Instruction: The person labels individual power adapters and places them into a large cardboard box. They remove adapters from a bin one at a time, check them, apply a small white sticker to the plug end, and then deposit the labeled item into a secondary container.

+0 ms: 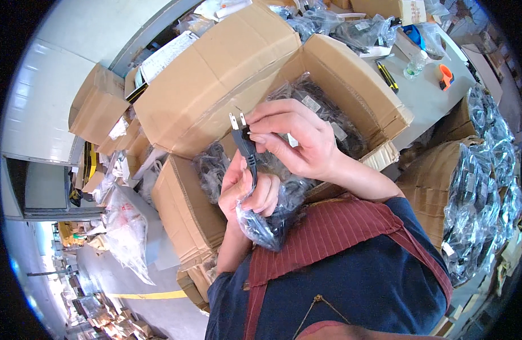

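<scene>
My left hand (250,191) is closed around a black power cord, with its two-pronged plug (245,143) sticking up past the fingers. The metal prongs point away from me. Below that hand hangs the rest of the cord in a clear plastic bag (266,229). My right hand (300,133) is beside the prongs, its thumb and fingers pinched together; what they hold, if anything, is too small to make out. Both hands are over an open cardboard box (221,73) containing several bagged black cords (207,170).
Right of the box, a grey table (422,105) bears a yellow-black utility knife (387,77), a small clear bottle (415,63) and an orange tape dispenser (445,77). Another carton (428,184) full of bagged cords stands at my right. Smaller cartons (99,107) are stacked at the left.
</scene>
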A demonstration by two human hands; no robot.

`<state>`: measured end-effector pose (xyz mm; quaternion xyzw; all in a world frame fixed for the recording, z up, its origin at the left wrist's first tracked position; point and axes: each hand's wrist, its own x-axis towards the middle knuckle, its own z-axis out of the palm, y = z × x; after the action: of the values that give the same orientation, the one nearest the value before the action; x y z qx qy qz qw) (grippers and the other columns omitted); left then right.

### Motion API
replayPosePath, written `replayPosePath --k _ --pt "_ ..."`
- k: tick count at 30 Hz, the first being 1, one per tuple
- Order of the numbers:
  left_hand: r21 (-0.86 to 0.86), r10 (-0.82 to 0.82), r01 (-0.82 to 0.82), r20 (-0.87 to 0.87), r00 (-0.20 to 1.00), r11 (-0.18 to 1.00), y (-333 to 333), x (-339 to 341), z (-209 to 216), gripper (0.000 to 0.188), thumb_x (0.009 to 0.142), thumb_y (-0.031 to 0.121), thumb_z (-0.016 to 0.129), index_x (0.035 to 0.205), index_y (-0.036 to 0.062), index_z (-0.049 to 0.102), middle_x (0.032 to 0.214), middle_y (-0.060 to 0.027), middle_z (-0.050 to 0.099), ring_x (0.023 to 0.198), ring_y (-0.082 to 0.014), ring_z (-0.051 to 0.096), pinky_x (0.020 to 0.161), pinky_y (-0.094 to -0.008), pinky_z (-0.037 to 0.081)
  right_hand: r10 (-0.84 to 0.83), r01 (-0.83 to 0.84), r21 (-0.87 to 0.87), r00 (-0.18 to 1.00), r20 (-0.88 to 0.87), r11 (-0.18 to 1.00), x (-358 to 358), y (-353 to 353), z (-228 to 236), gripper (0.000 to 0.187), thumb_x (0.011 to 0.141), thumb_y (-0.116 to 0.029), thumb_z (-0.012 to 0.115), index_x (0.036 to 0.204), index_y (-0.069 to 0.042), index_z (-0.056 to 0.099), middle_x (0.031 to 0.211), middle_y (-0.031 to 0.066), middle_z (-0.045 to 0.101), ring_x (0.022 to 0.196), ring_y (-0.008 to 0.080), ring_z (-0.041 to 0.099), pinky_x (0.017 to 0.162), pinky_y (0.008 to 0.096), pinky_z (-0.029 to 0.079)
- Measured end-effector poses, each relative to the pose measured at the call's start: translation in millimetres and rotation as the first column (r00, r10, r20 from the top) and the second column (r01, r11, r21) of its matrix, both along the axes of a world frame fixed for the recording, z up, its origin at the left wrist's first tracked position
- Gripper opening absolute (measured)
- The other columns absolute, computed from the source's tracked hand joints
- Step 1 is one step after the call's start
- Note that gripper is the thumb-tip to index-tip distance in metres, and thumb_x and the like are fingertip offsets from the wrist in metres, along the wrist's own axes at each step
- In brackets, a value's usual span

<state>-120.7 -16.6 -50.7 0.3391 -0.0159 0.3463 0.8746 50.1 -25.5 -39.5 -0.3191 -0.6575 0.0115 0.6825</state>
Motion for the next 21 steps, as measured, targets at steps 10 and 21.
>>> replayPosePath --k 10,21 --pt "-0.028 -0.113 0.115 0.053 0.992 0.993 1 -6 -5 0.037 0.102 0.021 0.05 0.126 -0.0032 0.036 0.049 0.0 0.04 0.045 -0.0126 0.038 0.035 -0.025 0.028 -0.06 0.059 0.09 0.998 0.006 0.994 -8 1 -4 0.02 0.08 0.005 0.074 0.097 0.001 0.067 0.103 0.016 0.069 0.089 0.0246 0.07 0.072 0.03 0.058" --pt "-0.03 -0.1 0.102 0.069 0.993 0.994 1 -8 -9 0.037 0.1 0.019 0.052 0.125 -0.0038 0.037 0.049 0.0 0.041 0.043 -0.013 0.039 0.035 -0.0265 0.029 -0.067 0.066 0.107 0.998 0.011 0.992 -9 4 -4 0.021 0.078 0.006 0.073 0.098 0.001 0.067 0.102 0.0164 0.069 0.086 0.0249 0.07 0.071 0.0307 0.059"
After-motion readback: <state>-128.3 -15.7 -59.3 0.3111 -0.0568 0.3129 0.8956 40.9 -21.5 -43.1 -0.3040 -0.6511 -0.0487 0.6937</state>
